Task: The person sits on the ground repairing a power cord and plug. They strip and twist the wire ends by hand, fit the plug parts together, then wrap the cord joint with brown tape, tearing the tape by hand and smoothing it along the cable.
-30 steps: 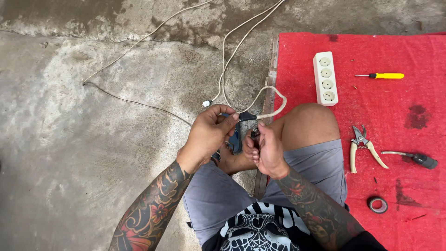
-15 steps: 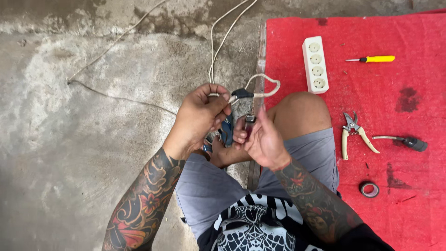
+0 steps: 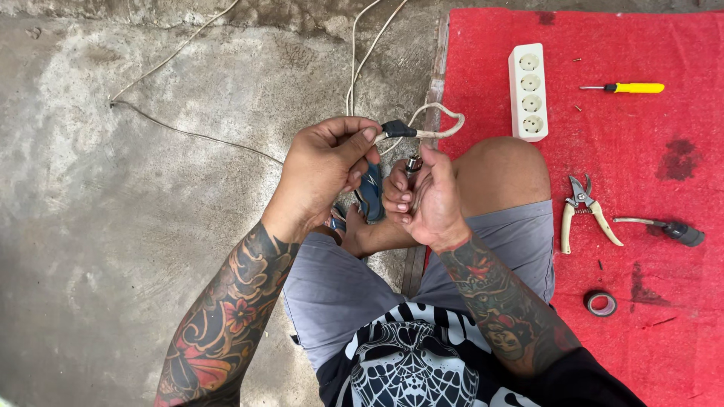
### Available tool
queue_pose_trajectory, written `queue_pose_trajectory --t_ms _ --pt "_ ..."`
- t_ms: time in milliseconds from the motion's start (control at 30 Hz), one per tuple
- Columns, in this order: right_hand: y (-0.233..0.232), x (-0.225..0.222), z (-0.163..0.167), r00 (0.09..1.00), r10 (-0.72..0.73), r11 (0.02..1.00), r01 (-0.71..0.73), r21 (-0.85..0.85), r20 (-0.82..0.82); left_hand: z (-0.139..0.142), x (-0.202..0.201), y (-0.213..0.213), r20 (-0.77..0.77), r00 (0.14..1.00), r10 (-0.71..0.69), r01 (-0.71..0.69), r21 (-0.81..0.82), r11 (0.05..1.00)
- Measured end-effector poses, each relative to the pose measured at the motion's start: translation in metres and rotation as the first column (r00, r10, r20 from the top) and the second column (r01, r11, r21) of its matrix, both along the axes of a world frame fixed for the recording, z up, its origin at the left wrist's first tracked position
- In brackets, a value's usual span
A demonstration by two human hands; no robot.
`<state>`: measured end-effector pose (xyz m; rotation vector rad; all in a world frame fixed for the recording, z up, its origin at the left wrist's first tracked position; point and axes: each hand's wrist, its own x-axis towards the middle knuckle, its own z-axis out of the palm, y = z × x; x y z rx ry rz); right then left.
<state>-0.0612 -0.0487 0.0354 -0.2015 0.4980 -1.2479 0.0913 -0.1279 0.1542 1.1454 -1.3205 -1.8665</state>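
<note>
A person sits on a grey concrete floor (image 3: pixel 113 226) with both hands up in front of the knees. The left hand (image 3: pixel 324 169) has its fingers curled, and the grip of its thumb and finger is closed tight on a white cable (image 3: pixel 434 132) right where a bit of black tape (image 3: pixel 397 129) is wrapped around it. The cable makes a small loop just above the right knee and runs away up over the floor. The right hand (image 3: pixel 426 200) is just beside the left one, a little lower. Its grip is closed on a small metal tool (image 3: pixel 413 163) that sticks up between the fingers, near the black tape. You cannot tell what kind of tool it is. To the right lies a red mat (image 3: pixel 664 301). On it are a white power strip (image 3: pixel 528 90) with 4 holes, a yellow screwdriver (image 3: pixel 626 87), pliers (image 3: pixel 584 211) with pale handles, a tool with a black handle (image 3: pixel 667 226) and a roll of black tape (image 3: pixel 600 303).
</note>
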Motion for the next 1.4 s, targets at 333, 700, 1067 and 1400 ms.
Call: queue_pose_trajectory --t_ms 333,700,1067,1400 --pt "0.0 0.02 0.0 0.979 -0.171 0.985 0.166 -0.05 -0.113 -0.001 0.004 0.003 -0.03 0.999 0.039 -0.039 0.014 0.999" --pt "-0.016 0.025 0.014 0.962 -0.268 0.963 0.265 -0.057 -0.047 0.003 0.003 0.006 -0.015 1.0 0.026 -0.026 0.042 0.999" --pt "0.002 0.024 0.03 0.908 -0.269 0.962 0.238 -0.134 -0.32 0.008 0.001 0.006 0.002 1.0 0.019 -0.019 0.064 0.998" --pt "-0.003 -0.035 0.065 -0.27 -0.792 0.607 -0.435 -0.665 -0.547 -0.004 0.029 0.015 0.086 0.996 -0.009 0.011 -0.025 1.0"
